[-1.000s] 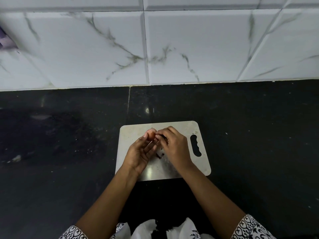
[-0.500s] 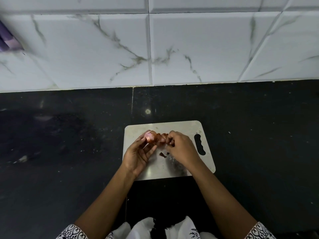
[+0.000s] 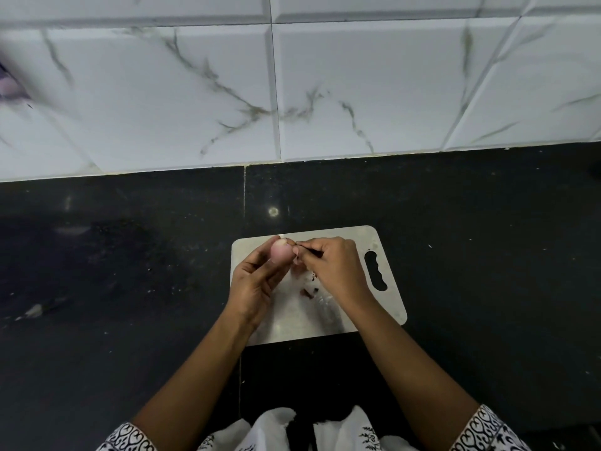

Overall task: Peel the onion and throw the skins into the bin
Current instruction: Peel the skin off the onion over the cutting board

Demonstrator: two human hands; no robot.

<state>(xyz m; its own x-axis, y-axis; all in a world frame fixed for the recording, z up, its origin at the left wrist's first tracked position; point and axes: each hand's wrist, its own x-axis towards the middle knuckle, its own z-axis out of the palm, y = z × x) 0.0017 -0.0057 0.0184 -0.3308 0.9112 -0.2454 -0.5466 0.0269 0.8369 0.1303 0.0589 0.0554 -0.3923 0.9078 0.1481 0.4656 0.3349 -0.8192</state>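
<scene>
A small pink onion (image 3: 280,251) sits in the fingertips of my left hand (image 3: 257,281), held just above a steel cutting board (image 3: 395,297). My right hand (image 3: 331,268) is beside it on the right, its thumb and fingertips pinching a bit of skin at the onion's top. Dark scraps of onion skin (image 3: 309,289) lie on the board below my hands. No bin is in view.
The board lies on a black stone counter (image 3: 113,271) with small crumbs scattered on it. A white marble-tiled wall (image 3: 357,92) rises behind. A blurred purple object (image 3: 8,87) shows at the far left edge.
More of the onion's pale pink surface is bare than before. My right hand's fingertips have moved up to the onion's top. Both hands stay over the board.
</scene>
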